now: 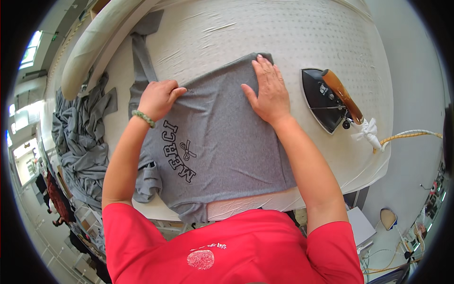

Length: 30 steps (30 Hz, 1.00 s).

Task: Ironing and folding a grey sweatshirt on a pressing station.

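Note:
A grey long-sleeved top [231, 142] lies spread on the white padded ironing table [331, 33], with dark outlined lettering and a bow motif printed on its front. One sleeve runs away toward the far left; near my body, other fabric of the top is bunched. My left hand [163, 97], a green beaded bracelet at its wrist, is closed on the top's far edge with the thumb pointing right. Flat on the far right corner of the top rests my right hand [270, 92], fingers stretched out. To its right, an iron [326, 99] with a brown handle lies apart from the top.
Crumpled grey garments [82, 142] are heaped at the left. A padded white arm [90, 47] stands over the far left of the table. From the iron, a cloth-wrapped hose [409, 135] leads off right. Hanging clothes [59, 196] show farther left.

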{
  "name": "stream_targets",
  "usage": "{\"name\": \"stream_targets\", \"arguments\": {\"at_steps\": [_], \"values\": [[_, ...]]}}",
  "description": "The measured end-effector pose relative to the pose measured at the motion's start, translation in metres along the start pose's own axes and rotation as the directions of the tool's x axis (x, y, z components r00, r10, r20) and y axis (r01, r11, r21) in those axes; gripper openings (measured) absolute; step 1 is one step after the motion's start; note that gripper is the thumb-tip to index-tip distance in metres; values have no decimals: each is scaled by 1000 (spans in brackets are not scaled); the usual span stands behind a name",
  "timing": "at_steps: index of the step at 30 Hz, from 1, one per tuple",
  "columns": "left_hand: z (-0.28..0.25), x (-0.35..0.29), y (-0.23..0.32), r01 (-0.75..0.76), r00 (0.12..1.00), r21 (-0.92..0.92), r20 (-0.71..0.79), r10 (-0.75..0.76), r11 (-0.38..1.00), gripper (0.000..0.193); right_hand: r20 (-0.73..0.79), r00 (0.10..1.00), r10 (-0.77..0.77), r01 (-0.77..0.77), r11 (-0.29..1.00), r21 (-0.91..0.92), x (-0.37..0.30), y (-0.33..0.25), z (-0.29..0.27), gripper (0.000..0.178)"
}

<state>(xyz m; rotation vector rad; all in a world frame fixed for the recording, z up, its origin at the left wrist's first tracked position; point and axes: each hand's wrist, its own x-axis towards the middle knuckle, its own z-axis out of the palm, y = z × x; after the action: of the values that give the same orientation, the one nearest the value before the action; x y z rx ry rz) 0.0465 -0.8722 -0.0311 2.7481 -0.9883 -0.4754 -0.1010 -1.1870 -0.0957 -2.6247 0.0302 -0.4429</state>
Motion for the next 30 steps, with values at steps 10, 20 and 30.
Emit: {"name": "stream_targets", "arguments": {"at_steps": [10, 20, 30], "values": [[31, 24, 63, -202, 821, 140, -515, 245, 969, 32, 8, 1000, 0, 1, 990, -143, -2, -2, 8, 62], [92, 78, 174, -330, 821, -112, -524, 227, 937, 51, 51, 862, 505, -494, 810, 316, 34, 24, -22, 29], [97, 78, 173, -322, 828, -41, -497, 261, 946, 61, 302, 757, 579, -650, 626, 430, 53, 40, -17, 25]]}}
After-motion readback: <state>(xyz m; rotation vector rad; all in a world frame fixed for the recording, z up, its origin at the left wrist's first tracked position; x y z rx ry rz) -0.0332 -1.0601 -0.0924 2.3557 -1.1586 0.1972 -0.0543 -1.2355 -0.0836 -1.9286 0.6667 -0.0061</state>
